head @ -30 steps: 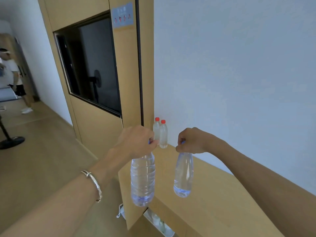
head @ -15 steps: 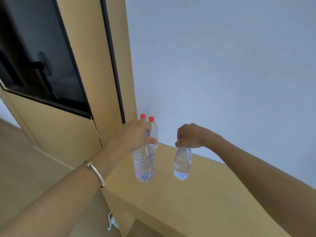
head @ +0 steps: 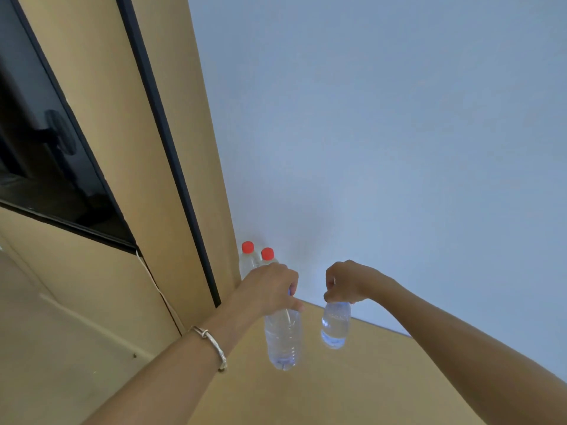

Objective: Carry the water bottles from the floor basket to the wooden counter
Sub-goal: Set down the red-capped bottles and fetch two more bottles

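My left hand [head: 270, 288] grips the top of a clear water bottle [head: 283, 340] that hangs upright over the wooden counter [head: 352, 391]. My right hand [head: 348, 282] pinches the cap end of a second clear bottle [head: 335, 328], also hanging above the counter, a little nearer the wall. Both caps are hidden by my fingers. Two red-capped bottles [head: 256, 260] stand on the counter in the back corner, partly behind my left hand. The floor basket is out of view.
A tall wooden panel with a black vertical strip [head: 171, 167] rises left of the counter. A dark window [head: 46, 161] sits further left. A pale wall [head: 383, 133] backs the counter.
Both hands and their bottles have moved over the counter and closer to the two red-capped bottles. The view has tilted up and nearer the wall; the floor has left the frame.
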Tool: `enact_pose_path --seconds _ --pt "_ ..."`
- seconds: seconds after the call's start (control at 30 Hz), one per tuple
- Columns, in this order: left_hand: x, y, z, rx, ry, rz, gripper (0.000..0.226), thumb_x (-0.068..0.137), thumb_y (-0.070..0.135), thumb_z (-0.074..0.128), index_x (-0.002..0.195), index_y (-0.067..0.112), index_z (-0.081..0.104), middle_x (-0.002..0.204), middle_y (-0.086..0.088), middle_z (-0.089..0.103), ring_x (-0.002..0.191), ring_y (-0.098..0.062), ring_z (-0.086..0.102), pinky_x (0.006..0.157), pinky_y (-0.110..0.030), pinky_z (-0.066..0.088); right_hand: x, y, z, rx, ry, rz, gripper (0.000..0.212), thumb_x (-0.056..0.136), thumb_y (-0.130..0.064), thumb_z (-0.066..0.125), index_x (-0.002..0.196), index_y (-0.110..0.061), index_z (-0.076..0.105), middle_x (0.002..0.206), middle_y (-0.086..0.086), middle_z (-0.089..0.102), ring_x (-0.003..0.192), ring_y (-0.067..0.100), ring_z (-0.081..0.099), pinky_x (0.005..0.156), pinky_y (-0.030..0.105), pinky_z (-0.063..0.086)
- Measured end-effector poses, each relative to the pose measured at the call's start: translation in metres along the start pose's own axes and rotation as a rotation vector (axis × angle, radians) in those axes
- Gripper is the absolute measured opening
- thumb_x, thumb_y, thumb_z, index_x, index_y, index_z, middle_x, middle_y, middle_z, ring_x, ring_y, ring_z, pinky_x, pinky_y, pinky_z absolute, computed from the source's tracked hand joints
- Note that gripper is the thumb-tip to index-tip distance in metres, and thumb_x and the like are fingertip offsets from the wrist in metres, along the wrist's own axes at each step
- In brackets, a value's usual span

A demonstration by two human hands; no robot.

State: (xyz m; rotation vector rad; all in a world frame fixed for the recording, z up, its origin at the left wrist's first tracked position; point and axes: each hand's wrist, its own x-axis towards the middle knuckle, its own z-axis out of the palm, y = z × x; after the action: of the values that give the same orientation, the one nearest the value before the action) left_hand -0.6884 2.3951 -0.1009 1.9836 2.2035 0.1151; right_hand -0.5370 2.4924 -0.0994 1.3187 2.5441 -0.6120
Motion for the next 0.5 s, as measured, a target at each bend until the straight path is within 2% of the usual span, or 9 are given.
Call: enact_pose_path --seconds 0.13,0.23,0.3,0.5 --pt "0.047 -0.010 0.011 0.047 -0.042 0.048 0.033 0.075 0.042 0.074 0.091 0.017 0.060 0.091 0.005 0.049 0.084 -0.017 0.051 0.054 -0.023 0.028 0.041 0.013 -0.005 0.014 0.013 0.001 0.026 0.078 -0.024 0.058 0.097 -0.010 0.068 0.086 0.005 0.066 0.062 0.020 0.056 0.054 0.021 0.039" --pt "0.077 -0.016 0.023 0.079 -0.116 0.114 0.025 0.077 0.033 0.071 0.095 0.017 0.061 0.093 0.006 0.046 0.095 -0.021 0.056 0.063 -0.025 0.032 0.068 0.022 -0.002 0.031 0.015 -0.005 0.021 0.079 -0.024 0.059 0.096 -0.016 0.068 0.100 0.002 0.068 0.082 0.022 0.065 0.058 0.022 0.042" --pt "0.095 -0.021 0.033 0.108 -0.135 0.167 0.020 0.079 0.026 0.066 0.096 0.017 0.061 0.093 0.005 0.045 0.096 -0.024 0.057 0.065 -0.027 0.034 0.083 0.026 0.003 0.060 0.016 0.004 0.020 0.079 -0.024 0.060 0.097 -0.017 0.068 0.103 0.002 0.067 0.091 0.022 0.065 0.058 0.022 0.042" --pt "0.141 -0.036 0.048 0.206 -0.214 0.305 0.017 0.082 0.017 0.059 0.098 0.017 0.061 0.096 0.001 0.048 0.095 -0.026 0.058 0.066 -0.027 0.032 0.112 0.033 0.024 0.099 -0.023 0.083 0.021 0.081 -0.020 0.059 0.100 -0.017 0.066 0.107 0.002 0.066 0.081 0.019 0.058 0.055 0.021 0.039"
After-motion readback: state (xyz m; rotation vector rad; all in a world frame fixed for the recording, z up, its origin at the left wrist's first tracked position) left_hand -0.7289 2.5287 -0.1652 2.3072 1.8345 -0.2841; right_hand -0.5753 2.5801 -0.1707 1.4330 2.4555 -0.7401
